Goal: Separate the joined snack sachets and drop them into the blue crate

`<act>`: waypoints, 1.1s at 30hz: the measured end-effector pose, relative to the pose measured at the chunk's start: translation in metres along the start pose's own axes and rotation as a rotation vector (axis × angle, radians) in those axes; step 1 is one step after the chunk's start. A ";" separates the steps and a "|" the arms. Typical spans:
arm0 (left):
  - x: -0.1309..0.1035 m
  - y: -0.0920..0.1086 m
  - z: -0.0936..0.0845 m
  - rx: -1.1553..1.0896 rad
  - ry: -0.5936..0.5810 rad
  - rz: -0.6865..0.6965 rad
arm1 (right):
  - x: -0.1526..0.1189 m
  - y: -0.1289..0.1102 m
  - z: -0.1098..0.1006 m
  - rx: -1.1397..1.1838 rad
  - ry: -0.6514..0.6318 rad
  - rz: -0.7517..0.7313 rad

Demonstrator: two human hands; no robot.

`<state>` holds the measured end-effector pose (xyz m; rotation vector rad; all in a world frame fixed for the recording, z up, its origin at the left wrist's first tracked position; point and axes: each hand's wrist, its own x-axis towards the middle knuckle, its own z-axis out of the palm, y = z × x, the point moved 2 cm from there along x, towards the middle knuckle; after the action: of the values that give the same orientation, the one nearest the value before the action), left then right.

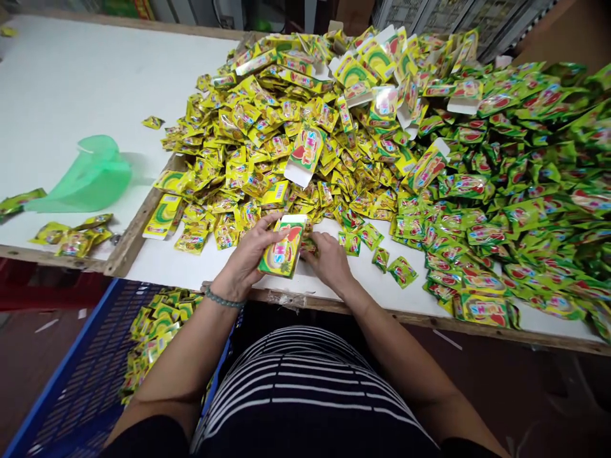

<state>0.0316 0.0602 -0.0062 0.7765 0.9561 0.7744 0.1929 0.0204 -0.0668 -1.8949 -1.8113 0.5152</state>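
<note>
My left hand (251,253) is wrapped round a small yellow-green carton (284,248), printed with a red fruit picture and colourful lettering. A white flap shows at the carton's far end. Close by its right side, my right hand (328,257) has its fingers curled together low over the table; what they hold, if anything, is mostly hidden. Just beyond both hands rises a heap of small yellow packets (252,159). To the right of my right hand lie several loose green packets (403,271).
Green packets (482,222) pile up on the right. Open cartons (305,152) lie on the heap. A green plastic scoop-like piece (90,178) rests at left beyond a wooden strip (143,219). Below the table edge, a blue crate (71,375) holds filled-looking cartons and packets.
</note>
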 end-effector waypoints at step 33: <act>0.046 -0.047 0.004 0.442 -0.261 0.084 | -0.074 0.075 -0.060 -0.126 0.114 -0.034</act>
<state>0.0622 0.0742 -0.0623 1.2768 0.8703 0.5188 0.2844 -0.0595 -0.0637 -1.9301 -1.8356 0.2812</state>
